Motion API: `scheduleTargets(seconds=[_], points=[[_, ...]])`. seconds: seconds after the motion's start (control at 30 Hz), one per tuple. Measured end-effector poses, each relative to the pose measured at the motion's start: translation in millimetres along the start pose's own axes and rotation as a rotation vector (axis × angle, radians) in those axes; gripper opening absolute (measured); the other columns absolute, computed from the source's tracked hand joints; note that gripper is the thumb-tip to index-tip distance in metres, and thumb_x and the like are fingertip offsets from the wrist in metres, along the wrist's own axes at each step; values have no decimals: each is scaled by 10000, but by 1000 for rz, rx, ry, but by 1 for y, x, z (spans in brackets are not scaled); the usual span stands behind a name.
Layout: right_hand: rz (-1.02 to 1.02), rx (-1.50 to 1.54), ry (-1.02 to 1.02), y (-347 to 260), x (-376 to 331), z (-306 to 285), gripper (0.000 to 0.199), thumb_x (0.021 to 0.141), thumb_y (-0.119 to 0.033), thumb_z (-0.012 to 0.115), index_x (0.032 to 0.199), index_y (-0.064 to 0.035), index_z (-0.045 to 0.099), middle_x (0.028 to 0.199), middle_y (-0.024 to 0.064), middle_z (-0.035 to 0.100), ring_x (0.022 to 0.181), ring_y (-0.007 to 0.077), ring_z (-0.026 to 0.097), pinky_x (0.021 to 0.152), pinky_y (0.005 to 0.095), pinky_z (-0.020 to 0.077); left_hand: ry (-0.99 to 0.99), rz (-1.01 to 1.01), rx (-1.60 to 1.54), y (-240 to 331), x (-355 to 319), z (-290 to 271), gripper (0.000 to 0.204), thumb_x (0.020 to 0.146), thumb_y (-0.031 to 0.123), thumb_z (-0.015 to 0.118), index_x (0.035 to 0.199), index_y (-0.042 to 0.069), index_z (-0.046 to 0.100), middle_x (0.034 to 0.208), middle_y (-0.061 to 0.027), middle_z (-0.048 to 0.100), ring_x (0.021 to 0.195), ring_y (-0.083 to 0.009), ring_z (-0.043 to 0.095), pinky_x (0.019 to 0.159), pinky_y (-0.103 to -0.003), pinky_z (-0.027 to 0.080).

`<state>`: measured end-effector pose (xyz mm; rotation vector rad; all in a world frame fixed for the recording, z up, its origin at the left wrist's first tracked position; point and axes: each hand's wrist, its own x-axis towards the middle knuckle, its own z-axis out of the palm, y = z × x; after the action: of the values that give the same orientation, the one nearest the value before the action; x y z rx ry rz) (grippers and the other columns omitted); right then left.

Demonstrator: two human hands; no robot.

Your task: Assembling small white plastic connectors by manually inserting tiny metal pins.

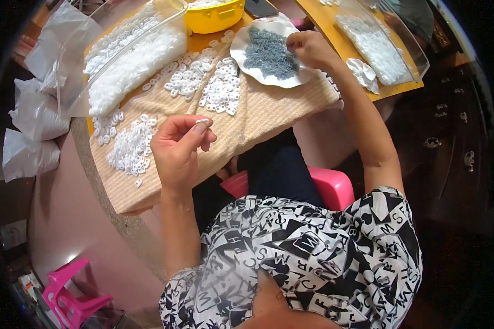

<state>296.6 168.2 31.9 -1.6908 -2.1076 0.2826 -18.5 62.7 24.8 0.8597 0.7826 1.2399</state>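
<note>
My left hand point(177, 149) is raised over the near edge of the cloth, its thumb and fingertips pinched on a small white plastic piece point(202, 121). Farther off to the right, my right hand point(314, 49) reaches to the right side of a white wavy-rimmed plate point(237, 50). Its fingers are closed at the edge of a heap of small grey metal pieces point(269, 54), perhaps springs; whatever lies between the fingertips is hidden. Loose white plastic pieces with holes lie in several piles, one pile point(222, 88) left of the plate and another pile point(130, 145) beyond my left hand.
A beige cloth point(269, 107) covers the table. Clear bins of white pieces stand at the left point(132, 71) and right point(368, 46). A yellow basin point(214, 19) and a dark phone point(261, 7) sit at the back. Crumpled white paper point(362, 75) lies right; a pink stool point(74, 293) stands lower left.
</note>
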Motion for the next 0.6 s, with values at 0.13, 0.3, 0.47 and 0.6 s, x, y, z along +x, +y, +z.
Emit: scheduleTargets(seconds=[0.13, 0.3, 0.47, 0.6], points=[[-25, 170, 102, 1, -3, 9, 131, 677, -99, 550, 764, -39, 626, 705, 139, 605, 601, 236, 586, 595, 327, 458, -15, -4, -33, -4, -2, 2, 63, 774, -9, 568, 821, -48, 562, 777, -137, 609, 631, -147, 593, 518, -220, 435], [250, 865, 23, -37, -21, -2, 85, 724, -45, 568, 739, 33, 598, 656, 99, 607, 594, 143, 581, 549, 243, 458, -77, -12, -23, -6, -3, 5, 77, 794, 6, 540, 866, -11, 560, 826, -144, 606, 636, -163, 590, 513, -231, 440], [224, 1327, -85, -79, -47, -1, 90, 764, -74, 603, 797, 6, 578, 759, 110, 616, 628, 135, 596, 556, 214, 472, -70, -73, -122, -3, -9, 17, 104, 796, 0, 547, 891, -43, 548, 758, -126, 604, 604, -142, 582, 517, -219, 458], [225, 1324, -42, -82, -52, 9, 93, 761, -99, 602, 766, -6, 590, 758, 74, 621, 639, 118, 597, 549, 229, 470, -75, -94, -130, -5, -10, 20, 104, 790, -8, 544, 889, -41, 548, 749, -125, 601, 600, -140, 579, 512, -218, 452]])
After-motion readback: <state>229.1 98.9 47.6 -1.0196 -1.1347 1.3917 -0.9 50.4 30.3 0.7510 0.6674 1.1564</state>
